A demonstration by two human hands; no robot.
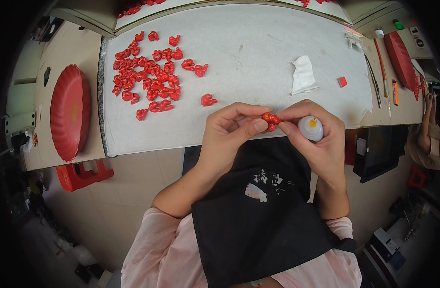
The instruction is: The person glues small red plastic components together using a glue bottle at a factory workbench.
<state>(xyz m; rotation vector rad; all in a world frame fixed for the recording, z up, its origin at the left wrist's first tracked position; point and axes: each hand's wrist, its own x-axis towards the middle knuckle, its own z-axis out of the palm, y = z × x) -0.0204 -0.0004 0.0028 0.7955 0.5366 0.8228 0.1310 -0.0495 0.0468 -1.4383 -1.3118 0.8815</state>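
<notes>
Between the fingertips of both my hands, over the near edge of the white work surface, is a small red figurine (269, 118) with a touch of yellow on it. My left hand (229, 132) pinches it from the left. From the right, the thumb and forefinger of my right hand (321, 139) grip it too. That right hand also cradles a translucent white squeeze bottle (310, 128) with a yellow tip, tucked against the palm. Loose red pieces (155, 89) of a similar kind lie scattered at the left of the surface, and one red piece (208, 100) sits apart, nearer my left hand.
A crumpled white cloth (304, 74) and a small red block (342, 81) lie right of centre. Brushes (380, 67) rest along the right edge, near a red scalloped tray (401, 60). Another red scalloped tray (70, 113) is at far left, above a red stool (84, 174).
</notes>
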